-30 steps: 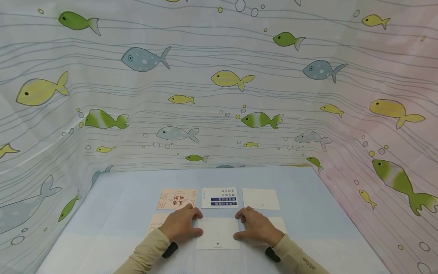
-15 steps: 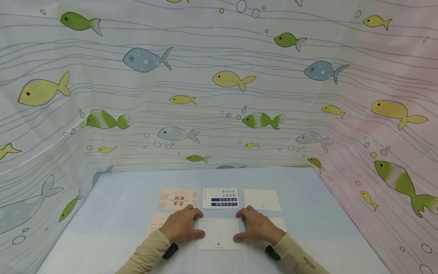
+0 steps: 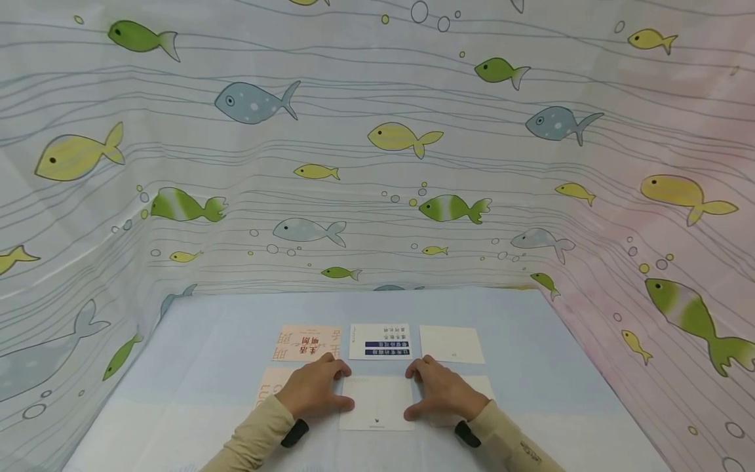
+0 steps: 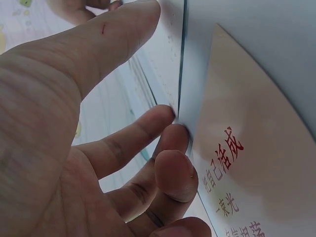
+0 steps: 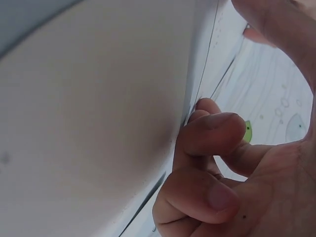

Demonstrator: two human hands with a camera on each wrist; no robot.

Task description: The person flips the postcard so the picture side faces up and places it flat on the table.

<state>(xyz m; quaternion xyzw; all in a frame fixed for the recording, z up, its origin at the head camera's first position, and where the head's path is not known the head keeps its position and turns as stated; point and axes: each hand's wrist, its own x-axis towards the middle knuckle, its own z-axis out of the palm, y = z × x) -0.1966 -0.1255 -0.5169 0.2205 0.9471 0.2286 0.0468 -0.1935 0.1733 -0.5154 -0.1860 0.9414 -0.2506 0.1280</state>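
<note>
A white card (image 3: pixel 377 396) with a small dark mark near its front edge lies flat in the middle of the front row. My left hand (image 3: pixel 311 387) rests at its left side, thumb overlapping the edge and bent fingers close to the far corner. On the opposite side my right hand (image 3: pixel 444 392) mirrors it, with the thumb on the right edge and the fingers curled inward. Under the left hand is a partly covered peach card (image 3: pixel 272 380); its red characters show in the left wrist view. A pale card (image 3: pixel 480 383) is partly hidden by the right hand.
Behind the hands lies a row of cards: a peach card (image 3: pixel 289 335) with red characters, a white card (image 3: pixel 379 332) with dark blue bands, and a plain cream card (image 3: pixel 451 335). A fish-patterned curtain (image 3: pixel 377 177) surrounds the pale table (image 3: pixel 218 341).
</note>
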